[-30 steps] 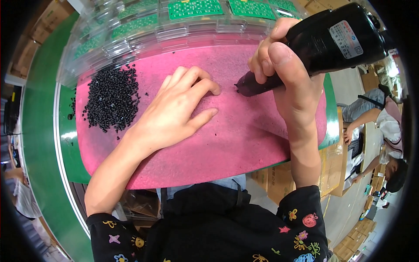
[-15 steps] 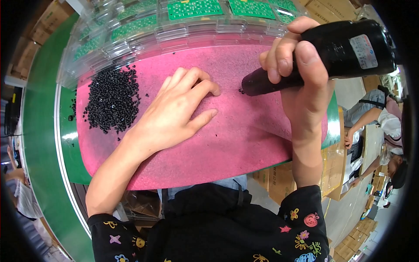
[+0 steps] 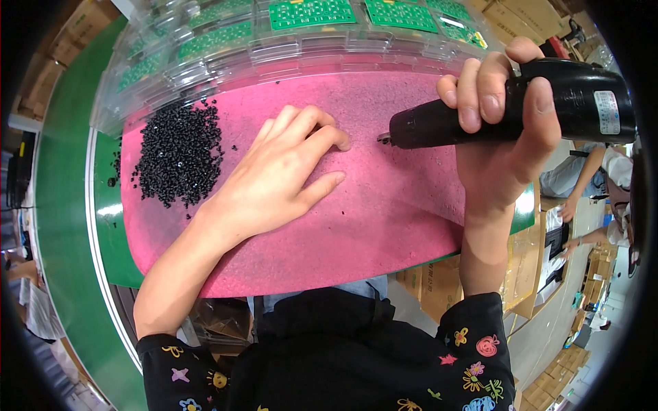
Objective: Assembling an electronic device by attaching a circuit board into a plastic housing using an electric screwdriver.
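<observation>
My right hand (image 3: 504, 116) grips a black electric screwdriver (image 3: 439, 123) by its body. The driver lies nearly level, its nose pointing left above the pink mat (image 3: 288, 264). A short metal bit (image 3: 384, 138) shows at the nose, with something small and dark at it. My left hand (image 3: 284, 161) rests palm down on the mat, fingers slightly bent and thumb apart; I see nothing in it. The undersides of its fingertips are hidden. To its left is a heap of small black pieces (image 3: 179, 154), too small to tell their exact kind.
Clear plastic trays (image 3: 274, 58) with green circuit boards (image 3: 312, 12) stand along the mat's far side. The green table (image 3: 65, 171) extends left. Cardboard boxes (image 3: 432, 284) stand below at the right. Another person's arm (image 3: 586, 179) shows at the far right.
My right hand and the screwdriver have shifted right, and the driver has tipped closer to level. Its metal bit now shows. My left hand has hardly moved.
</observation>
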`<state>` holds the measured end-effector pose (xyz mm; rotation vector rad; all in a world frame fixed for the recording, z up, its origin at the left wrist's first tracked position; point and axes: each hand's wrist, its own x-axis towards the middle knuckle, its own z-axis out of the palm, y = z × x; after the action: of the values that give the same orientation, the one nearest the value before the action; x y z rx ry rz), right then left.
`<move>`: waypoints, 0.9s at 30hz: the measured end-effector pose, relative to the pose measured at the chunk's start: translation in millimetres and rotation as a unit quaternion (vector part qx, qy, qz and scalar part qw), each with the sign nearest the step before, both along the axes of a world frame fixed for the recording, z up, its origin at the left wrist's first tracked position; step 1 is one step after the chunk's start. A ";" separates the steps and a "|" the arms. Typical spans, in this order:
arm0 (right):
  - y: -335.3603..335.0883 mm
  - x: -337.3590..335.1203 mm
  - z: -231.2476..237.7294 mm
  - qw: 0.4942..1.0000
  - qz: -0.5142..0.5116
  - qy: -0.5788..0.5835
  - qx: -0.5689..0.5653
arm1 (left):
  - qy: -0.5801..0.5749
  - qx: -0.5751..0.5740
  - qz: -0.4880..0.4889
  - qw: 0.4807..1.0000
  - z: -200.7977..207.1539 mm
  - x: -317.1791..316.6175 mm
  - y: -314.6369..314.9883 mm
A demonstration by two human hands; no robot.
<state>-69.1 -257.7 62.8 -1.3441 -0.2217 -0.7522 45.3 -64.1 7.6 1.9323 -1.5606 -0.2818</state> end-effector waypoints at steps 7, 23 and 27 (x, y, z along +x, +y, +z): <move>5.4 -0.3 -2.0 0.981 0.112 -0.021 0.157 | 0.114 -0.093 -0.026 0.989 -4.0 -0.3 -3.5; 6.7 -3.1 -0.2 0.987 0.122 -0.003 0.102 | -0.027 -0.107 -0.025 0.994 -1.6 -1.1 -4.0; 4.9 -3.5 0.0 0.998 0.049 0.030 0.001 | 0.004 -0.098 0.011 0.995 -2.1 -3.4 -4.3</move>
<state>-72.5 -252.8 62.9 -1.3422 -0.2366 -0.6290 41.9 -68.4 5.5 1.7919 -1.5020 -0.1228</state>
